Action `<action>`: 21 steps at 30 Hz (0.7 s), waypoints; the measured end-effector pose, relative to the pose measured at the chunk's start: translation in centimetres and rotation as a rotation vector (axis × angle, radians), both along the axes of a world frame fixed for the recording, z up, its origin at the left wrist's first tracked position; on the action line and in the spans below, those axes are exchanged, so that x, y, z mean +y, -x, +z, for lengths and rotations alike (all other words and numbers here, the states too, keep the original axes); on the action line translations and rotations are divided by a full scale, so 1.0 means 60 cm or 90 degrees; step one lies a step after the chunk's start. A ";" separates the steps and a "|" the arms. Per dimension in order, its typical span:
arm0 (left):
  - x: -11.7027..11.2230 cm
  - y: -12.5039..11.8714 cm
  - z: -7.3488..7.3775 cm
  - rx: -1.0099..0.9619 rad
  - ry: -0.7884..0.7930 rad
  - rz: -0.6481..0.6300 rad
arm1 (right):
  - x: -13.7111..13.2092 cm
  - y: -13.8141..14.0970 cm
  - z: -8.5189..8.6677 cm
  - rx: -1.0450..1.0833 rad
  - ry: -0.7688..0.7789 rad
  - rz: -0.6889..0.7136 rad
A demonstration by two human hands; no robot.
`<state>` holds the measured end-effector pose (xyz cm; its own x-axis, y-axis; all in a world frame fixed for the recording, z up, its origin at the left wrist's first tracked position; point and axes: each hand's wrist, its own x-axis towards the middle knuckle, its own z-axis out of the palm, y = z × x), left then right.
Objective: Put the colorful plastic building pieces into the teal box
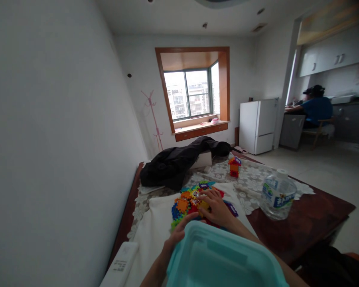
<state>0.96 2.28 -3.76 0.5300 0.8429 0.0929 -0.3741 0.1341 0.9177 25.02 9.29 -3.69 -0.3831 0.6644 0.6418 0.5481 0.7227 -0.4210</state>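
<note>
A heap of small colourful plastic interlocking pieces [187, 201] lies on a white cloth [155, 231] on the table. My right hand [217, 207] rests on top of the heap, fingers curled among the pieces. My left hand [181, 231] is at the near edge of the heap, beside the rim of a teal plastic tub [218, 259] that stands close to me and hides my forearms. Whether either hand grips a piece is unclear. A small built block figure [234, 166] stands farther back on the lace cloth.
A clear water jug [277, 194] stands at the right on the dark wooden table [317, 215]. A black jacket [179, 161] lies at the far end. A white remote [121, 265] lies near left. Another person sits at a counter in the far right room.
</note>
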 end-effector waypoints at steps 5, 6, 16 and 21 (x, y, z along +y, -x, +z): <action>-0.036 0.002 0.040 0.025 0.016 0.064 | -0.003 -0.004 0.000 -0.069 0.011 -0.080; -0.044 0.005 0.051 0.020 0.024 0.102 | -0.003 -0.006 0.000 -0.071 0.018 -0.097; -0.048 0.019 0.082 0.020 0.046 0.187 | 0.008 -0.022 0.000 -0.092 0.050 -0.158; -0.038 0.023 0.068 0.057 0.045 0.223 | 0.002 -0.018 -0.009 -0.149 0.055 -0.104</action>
<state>-0.40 -0.03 0.30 0.2111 0.9775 -0.0057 -0.3271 0.0762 0.9419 26.11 9.39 -4.24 -0.3968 0.7783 0.4867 0.7439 0.5832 -0.3263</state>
